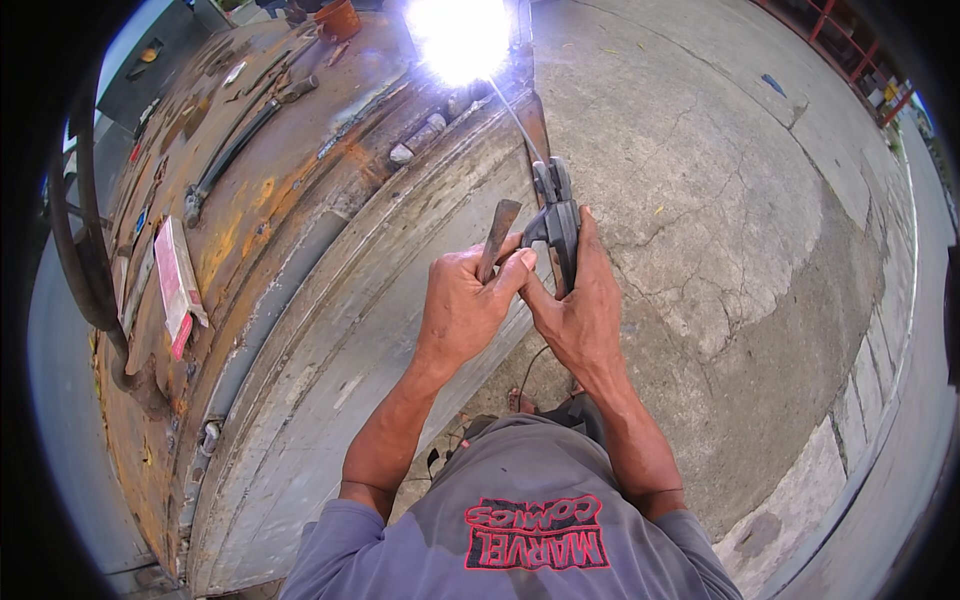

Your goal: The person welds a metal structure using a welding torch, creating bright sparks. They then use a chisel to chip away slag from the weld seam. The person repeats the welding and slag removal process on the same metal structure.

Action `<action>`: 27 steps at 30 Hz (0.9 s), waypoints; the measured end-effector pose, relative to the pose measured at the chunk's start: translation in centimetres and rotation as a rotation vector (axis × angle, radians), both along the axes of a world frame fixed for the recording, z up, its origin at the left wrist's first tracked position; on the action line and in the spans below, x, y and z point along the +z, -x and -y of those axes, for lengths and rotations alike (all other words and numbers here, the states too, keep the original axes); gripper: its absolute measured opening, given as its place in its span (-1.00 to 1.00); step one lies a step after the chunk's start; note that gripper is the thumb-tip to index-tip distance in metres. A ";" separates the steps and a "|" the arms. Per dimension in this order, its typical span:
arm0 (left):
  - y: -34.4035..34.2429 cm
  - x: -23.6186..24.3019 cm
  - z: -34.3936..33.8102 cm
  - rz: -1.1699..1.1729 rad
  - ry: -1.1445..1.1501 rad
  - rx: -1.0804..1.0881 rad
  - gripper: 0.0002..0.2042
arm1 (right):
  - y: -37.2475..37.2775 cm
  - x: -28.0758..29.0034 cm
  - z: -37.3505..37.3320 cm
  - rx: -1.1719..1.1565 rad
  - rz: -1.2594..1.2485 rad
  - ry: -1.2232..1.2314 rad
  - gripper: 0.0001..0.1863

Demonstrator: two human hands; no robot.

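In my right hand (582,315) is a black electrode holder (566,235), with a thin welding rod (515,118) clamped in its jaws. The rod runs up and left to a blinding white-blue arc (460,40) at the far end of the workbench edge. The glare hides the joint there. My left hand (462,305) is closed around a short, rusty, chisel-like flat bar (498,235), its wider end pointing up. The left fingertips meet the right hand beside the holder's lever.
The rusty steel workbench (250,215) fills the left, with a long hammer-like tool (245,150), a pink-and-white carton (175,280) and an orange pot (337,20) on it. Dark bent tubing (80,240) stands at its left edge. Cracked concrete (690,200) spreads to the right.
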State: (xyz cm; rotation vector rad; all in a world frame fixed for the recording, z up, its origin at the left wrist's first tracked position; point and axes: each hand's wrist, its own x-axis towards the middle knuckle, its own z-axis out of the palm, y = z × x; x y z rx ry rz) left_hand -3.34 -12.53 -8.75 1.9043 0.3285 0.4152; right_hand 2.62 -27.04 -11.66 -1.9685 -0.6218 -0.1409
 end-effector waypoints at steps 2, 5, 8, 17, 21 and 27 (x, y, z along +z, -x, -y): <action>-0.1 0.1 0.0 0.009 -0.025 0.000 -0.61 | 0.0 0.1 0.0 0.001 -0.029 0.000 0.05; 0.1 0.4 0.0 0.012 -0.056 0.008 -0.61 | 0.1 0.4 0.0 0.012 -0.073 -0.003 0.04; 0.1 0.4 0.0 0.011 -0.066 0.012 -0.61 | 0.0 0.0 -0.1 -0.006 0.034 -0.008 0.04; 0.4 0.3 0.1 -0.002 0.011 0.005 -0.61 | 0.3 0.3 0.2 0.018 0.006 0.005 0.05; 0.5 0.8 0.1 -0.038 -0.010 -0.004 -0.66 | 0.0 -0.3 0.1 0.008 0.084 0.012 0.06; 0.6 1.0 0.8 0.001 0.035 0.004 -0.61 | 0.4 -0.1 0.3 -0.002 0.047 -0.059 0.06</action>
